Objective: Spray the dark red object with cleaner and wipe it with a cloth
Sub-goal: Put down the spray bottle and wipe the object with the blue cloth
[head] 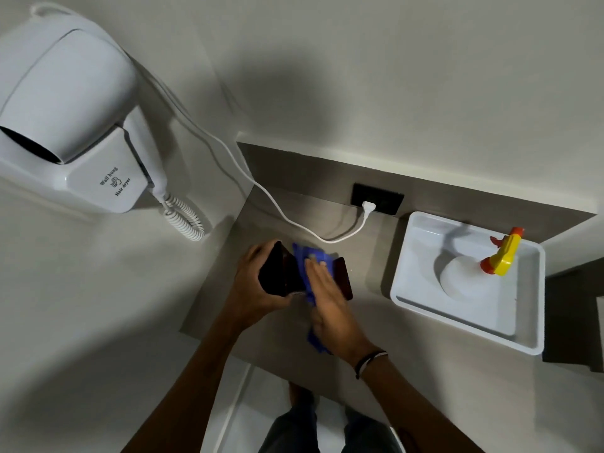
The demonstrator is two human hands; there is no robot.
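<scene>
One readable label, on the wall unit
You can read "Wall hung Hair dryer" on the white hair dryer base point(112, 186), printed around a small logo

The dark red object point(277, 273) looks smooth and faintly glossy, like hard plastic. Draped over it, the cloth point(302, 256) is a soft blue matt fabric. Beneath the object, the counter point(353, 325) is a matt grey laminate. Right of the object, the tray point(529, 346) is glossy white plastic.
</scene>
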